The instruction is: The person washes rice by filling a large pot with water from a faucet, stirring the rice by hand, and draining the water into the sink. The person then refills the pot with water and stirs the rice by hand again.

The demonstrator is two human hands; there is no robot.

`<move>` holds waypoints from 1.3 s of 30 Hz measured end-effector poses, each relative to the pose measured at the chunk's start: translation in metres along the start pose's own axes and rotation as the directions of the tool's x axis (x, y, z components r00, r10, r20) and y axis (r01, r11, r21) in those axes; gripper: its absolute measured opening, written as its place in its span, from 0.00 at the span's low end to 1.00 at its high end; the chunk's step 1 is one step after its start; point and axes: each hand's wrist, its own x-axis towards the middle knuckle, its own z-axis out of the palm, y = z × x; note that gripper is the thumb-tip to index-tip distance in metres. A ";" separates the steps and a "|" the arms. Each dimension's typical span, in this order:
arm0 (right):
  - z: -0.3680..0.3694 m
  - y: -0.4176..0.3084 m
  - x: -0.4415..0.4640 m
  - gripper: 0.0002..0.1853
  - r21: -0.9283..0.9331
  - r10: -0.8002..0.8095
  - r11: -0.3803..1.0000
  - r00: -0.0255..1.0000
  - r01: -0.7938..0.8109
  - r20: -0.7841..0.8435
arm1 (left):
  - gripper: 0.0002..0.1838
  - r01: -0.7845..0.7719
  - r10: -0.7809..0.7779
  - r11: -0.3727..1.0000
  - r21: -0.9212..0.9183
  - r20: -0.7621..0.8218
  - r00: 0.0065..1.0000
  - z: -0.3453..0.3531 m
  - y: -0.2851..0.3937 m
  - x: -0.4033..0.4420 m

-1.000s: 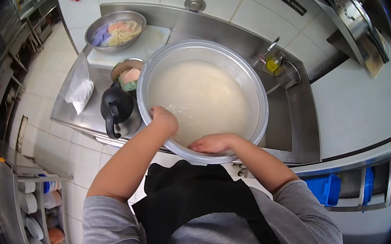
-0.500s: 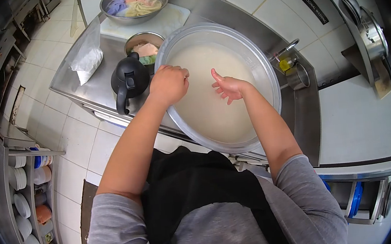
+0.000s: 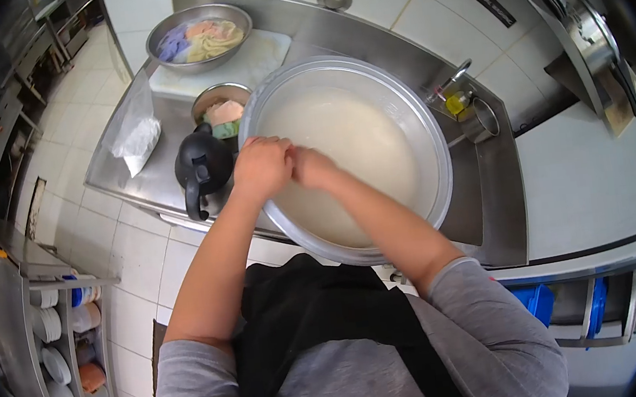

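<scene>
A large round metal pot (image 3: 441,185) filled with cloudy, pale liquid stands at the sink. My left hand (image 3: 264,167) is over the pot's left side, its fingers curled and closed. My right hand (image 3: 312,168) meets it there, slightly blurred, fingertips hidden against the left hand. Whatever either hand holds, if anything, cannot be made out. Just left of the pot is a black jug (image 3: 203,162). Behind the jug, a small metal bowl (image 3: 203,102) holds pink and green pieces.
A wide metal bowl (image 3: 158,34) with coloured strips rests on a white cutting board (image 3: 271,48). A plastic bag of white powder (image 3: 139,143) lies on the steel counter. Right of the pot are a faucet (image 3: 451,80) and a metal container (image 3: 480,121).
My right hand has moved left across the pot and now meets my left hand. Its fingers were spread above the liquid half a second ago. The camera view has shifted slightly.
</scene>
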 end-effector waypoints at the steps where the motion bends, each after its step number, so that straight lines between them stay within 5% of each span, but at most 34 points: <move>1: -0.001 -0.021 -0.009 0.26 -0.043 0.038 0.998 0.998 -0.035 0.054 | 0.09 0.005 -0.005 1.000 0.007 0.025 1.000 0.000 0.000 0.000; 3: 0.000 -0.028 -0.011 0.25 -0.080 0.086 0.994 0.992 -0.078 0.095 | 0.09 -0.007 0.007 1.000 0.012 0.030 1.000 0.000 0.001 0.001; 7: -0.006 0.024 -0.007 0.28 0.253 -0.169 0.954 0.986 0.162 0.005 | 0.10 -0.017 0.017 1.000 -0.005 0.026 1.000 0.001 -0.001 0.001; 10: -0.082 0.071 -0.065 0.38 0.510 -0.094 0.859 0.972 -0.030 0.217 | 0.10 -0.017 0.017 1.000 -0.015 0.035 0.999 0.000 0.001 0.000; 11: -0.107 0.069 -0.098 0.44 0.445 0.122 0.859 0.945 -0.253 0.303 | 0.10 -0.011 0.012 1.000 -0.012 0.034 0.999 -0.001 0.001 0.000; 15: -0.079 0.142 -0.144 0.47 0.297 0.451 0.763 0.803 -0.573 0.390 | 0.10 0.001 -0.001 1.000 -0.020 0.024 1.000 -0.002 0.001 0.000; 19: -0.068 0.123 -0.162 0.44 0.386 0.410 0.741 0.826 -0.549 0.387 | 0.09 -0.013 0.013 1.000 -0.015 0.024 1.000 0.000 0.000 0.000; 22: -0.060 0.089 -0.153 0.37 0.397 0.053 0.896 0.935 -0.199 0.350 | 0.09 -0.018 0.018 1.000 -0.006 0.035 0.999 -0.001 0.000 0.001; 25: -0.030 0.051 -0.146 0.38 0.331 -0.144 0.943 0.854 -0.035 0.500 | 0.09 -0.013 0.013 1.000 -0.020 0.028 1.000 0.000 0.000 0.001; 28: -0.019 0.050 -0.132 0.44 0.317 -0.156 0.948 0.807 -0.040 0.570 | 0.09 -0.001 0.001 0.999 -0.035 0.013 1.000 -0.001 0.001 0.001; 30: -0.056 0.071 -0.123 0.54 0.444 -0.028 0.842 0.797 -0.306 0.604 | 0.09 0.013 -0.013 0.999 -0.033 0.013 1.000 -0.002 0.001 0.001; 34: -0.126 0.136 -0.092 0.64 0.576 0.232 0.698 0.895 -0.426 0.381 | 0.08 0.005 -0.005 1.000 -0.026 0.002 1.000 0.000 0.001 0.001; 39: -0.110 0.181 -0.049 0.67 0.566 0.375 0.600 0.824 -0.565 0.426 | 0.08 0.021 -0.021 1.000 -0.015 -0.002 1.000 -0.002 0.002 0.001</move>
